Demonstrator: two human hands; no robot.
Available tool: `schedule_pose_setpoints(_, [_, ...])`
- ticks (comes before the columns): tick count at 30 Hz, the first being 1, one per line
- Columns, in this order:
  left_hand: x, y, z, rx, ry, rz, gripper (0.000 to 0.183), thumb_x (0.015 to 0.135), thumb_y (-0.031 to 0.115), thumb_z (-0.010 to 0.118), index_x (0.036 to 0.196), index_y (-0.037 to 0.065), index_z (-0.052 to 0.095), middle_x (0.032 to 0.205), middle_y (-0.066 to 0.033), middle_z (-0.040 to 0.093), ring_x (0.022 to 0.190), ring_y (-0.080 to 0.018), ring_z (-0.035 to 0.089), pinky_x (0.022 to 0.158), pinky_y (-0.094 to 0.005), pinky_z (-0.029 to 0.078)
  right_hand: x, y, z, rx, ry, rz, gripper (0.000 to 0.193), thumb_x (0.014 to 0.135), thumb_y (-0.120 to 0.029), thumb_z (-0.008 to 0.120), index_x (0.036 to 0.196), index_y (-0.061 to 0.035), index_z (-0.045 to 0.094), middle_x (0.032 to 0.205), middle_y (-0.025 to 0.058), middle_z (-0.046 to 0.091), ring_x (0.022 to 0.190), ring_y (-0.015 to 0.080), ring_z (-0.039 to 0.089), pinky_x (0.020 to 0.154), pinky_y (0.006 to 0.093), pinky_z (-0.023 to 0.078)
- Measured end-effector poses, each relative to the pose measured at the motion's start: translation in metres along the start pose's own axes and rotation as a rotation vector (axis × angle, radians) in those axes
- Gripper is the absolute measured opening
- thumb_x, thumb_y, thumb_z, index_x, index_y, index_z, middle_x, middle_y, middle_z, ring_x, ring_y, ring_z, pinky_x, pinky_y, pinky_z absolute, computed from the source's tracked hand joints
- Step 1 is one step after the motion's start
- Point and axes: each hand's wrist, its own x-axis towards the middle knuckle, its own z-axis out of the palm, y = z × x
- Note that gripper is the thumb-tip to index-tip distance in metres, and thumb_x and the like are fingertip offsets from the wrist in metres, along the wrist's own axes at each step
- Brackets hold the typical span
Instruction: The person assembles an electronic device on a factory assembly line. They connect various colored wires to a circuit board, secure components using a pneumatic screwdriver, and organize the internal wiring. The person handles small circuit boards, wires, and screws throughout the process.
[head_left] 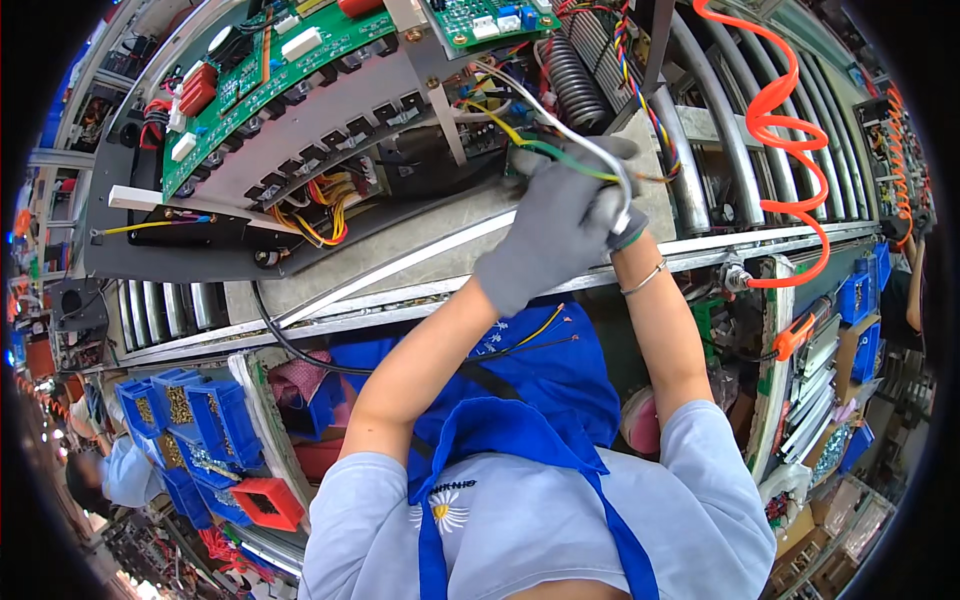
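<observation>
Both my hands wear grey gloves and meet over an open machine chassis (330,120) on a roller line. My left hand (545,235) is closed around a bundle of wires (560,135), white, green and yellow, that runs up toward a green circuit board (480,20). My right hand (622,215) sits just behind and to the right of it, largely hidden, and pinches the white sleeved end of the same bundle. A thin bracelet is on my right wrist. Which wire each finger holds is hidden by the gloves.
A long green circuit board (260,80) with red and white connectors lies on the chassis at left. An orange coiled hose (790,150) hangs at right above an orange-handled driver (800,330). Blue parts bins (190,410) and a red bin (265,500) stand lower left, near another person's sleeve (125,470).
</observation>
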Motion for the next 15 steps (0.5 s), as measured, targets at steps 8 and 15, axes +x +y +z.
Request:
schedule_pose_setpoints(8, [-0.056, -0.010, -0.047, -0.060, 0.369, -0.544, 0.015, 0.100, 0.012, 0.051, 0.110, 0.003, 0.057, 0.095, -0.0045, 0.063, 0.075, -0.0081, 0.060, 0.062, -0.0223, 0.051, 0.001, -0.011, 0.010, -0.147, 0.030, 0.107, 0.031, 0.095, -0.028, 0.061, 0.107, 0.0001, 0.065, 0.074, 0.0002, 0.063, 0.061, 0.0030, 0.053, 0.054, 0.0171, 0.041])
schedule_pose_setpoints(15, [-0.064, -0.046, -0.047, -0.184, 0.399, -0.706, 0.021, 0.096, 0.001, 0.052, 0.116, -0.003, 0.058, 0.085, -0.0111, 0.066, 0.073, -0.0174, 0.068, 0.060, -0.0284, 0.058, -0.003, -0.005, 0.001, -0.238, 0.052, 0.105, 0.028, 0.095, -0.021, 0.061, 0.112, 0.0000, 0.065, 0.073, -0.0004, 0.064, 0.057, 0.0018, 0.053, 0.051, 0.0155, 0.040])
